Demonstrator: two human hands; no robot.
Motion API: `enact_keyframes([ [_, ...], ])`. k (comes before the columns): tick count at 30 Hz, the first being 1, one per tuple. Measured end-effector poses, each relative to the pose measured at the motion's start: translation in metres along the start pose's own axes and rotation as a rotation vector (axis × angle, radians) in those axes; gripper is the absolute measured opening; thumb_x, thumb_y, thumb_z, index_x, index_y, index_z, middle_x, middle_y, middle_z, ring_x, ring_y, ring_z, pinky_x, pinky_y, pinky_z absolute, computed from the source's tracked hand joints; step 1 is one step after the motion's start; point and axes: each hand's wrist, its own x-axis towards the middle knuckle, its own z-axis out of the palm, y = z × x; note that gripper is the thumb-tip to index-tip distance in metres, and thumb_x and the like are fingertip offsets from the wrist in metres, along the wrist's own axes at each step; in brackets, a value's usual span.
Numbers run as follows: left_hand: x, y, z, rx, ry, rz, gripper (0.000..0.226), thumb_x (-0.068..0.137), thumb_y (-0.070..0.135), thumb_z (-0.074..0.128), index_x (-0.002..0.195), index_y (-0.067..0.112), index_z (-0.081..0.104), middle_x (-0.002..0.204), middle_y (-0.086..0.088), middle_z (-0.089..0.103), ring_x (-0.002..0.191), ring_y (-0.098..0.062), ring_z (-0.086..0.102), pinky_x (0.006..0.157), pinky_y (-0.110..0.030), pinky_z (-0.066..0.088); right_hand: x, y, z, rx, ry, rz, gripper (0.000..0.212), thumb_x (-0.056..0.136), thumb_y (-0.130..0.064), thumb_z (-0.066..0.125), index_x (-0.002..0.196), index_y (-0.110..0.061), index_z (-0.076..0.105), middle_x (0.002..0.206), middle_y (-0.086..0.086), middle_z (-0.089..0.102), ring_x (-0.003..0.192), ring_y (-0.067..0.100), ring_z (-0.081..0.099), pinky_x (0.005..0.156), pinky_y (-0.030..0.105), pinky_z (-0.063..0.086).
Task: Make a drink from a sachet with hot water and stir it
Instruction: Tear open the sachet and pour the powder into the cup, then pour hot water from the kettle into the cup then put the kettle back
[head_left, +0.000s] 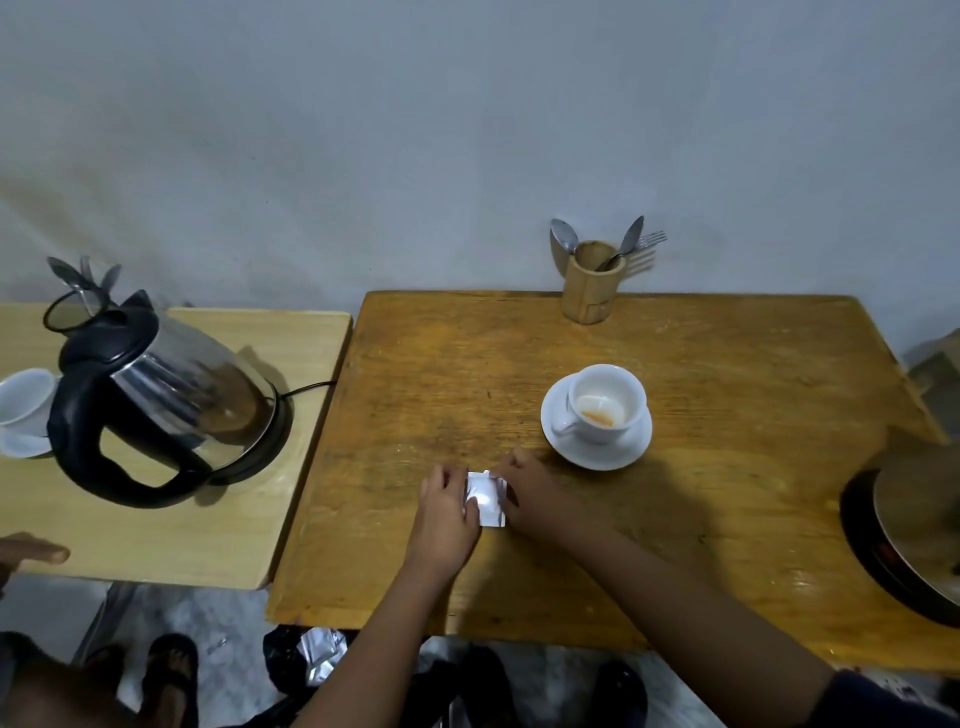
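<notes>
Head view: nearest, at about 6 o'clock on the brown table (727, 519), the left hand (448, 506) and right hand (530, 493) pinch a small silvery sachet (487, 499) between them, fingers closed on its left and right edges, the sachet lying against the tabletop. Just beyond, toward 1 o'clock, a white cup (605, 402) sits on a saucer (596, 449), with orange powder at the cup's bottom. At 9 o'clock, on the paler side table (156, 530), a steel kettle (166, 400) stands on its base, a second cup (26, 397) beside it. Farthest, at 12 o'clock against the wall, a wooden holder (592, 286) carries spoons (563, 235) and a fork (649, 240).
</notes>
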Motion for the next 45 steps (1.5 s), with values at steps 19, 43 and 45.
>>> enact_keyframes([
  [19, 0.044, 0.093, -0.01, 0.027, -0.103, 0.06, 0.028, 0.091, 0.012, 0.046, 0.115, -0.001, 0.054, 0.125, -0.018, 0.048, 0.118, -0.033, 0.044, 0.098, -0.039, 0.039, -0.093, 0.022, -0.125, 0.196, 0.727, 0.081, 0.016, 0.089, -0.009, 0.052, 0.1, -0.01, 0.065, 0.095, 0.003, 0.064, 0.084, 0.01, 0.056, 0.065, 0.006, 0.038],
  [43, 0.057, 0.128, 0.04, -0.248, -0.015, 0.111, 0.026, 0.097, 0.008, 0.035, 0.107, -0.009, 0.052, 0.111, -0.027, 0.055, 0.096, -0.036, 0.052, 0.077, -0.036, 0.036, -0.309, 0.16, -0.197, 0.751, 1.82, 1.05, 0.051, 0.095, -0.044, 0.035, 0.075, -0.004, 0.061, 0.077, 0.01, 0.051, 0.074, 0.023, 0.048, 0.072, 0.031, 0.037],
  [45, 0.061, 0.124, 0.038, -0.256, -0.03, 0.13, 0.026, 0.097, 0.009, 0.035, 0.107, -0.007, 0.054, 0.11, -0.025, 0.056, 0.096, -0.034, 0.052, 0.078, -0.036, 0.036, -0.309, 0.163, -0.198, 0.782, 1.836, 1.047, 0.055, 0.092, -0.048, 0.041, 0.079, 0.001, 0.063, 0.076, 0.011, 0.049, 0.067, 0.021, 0.044, 0.069, 0.03, 0.034],
])
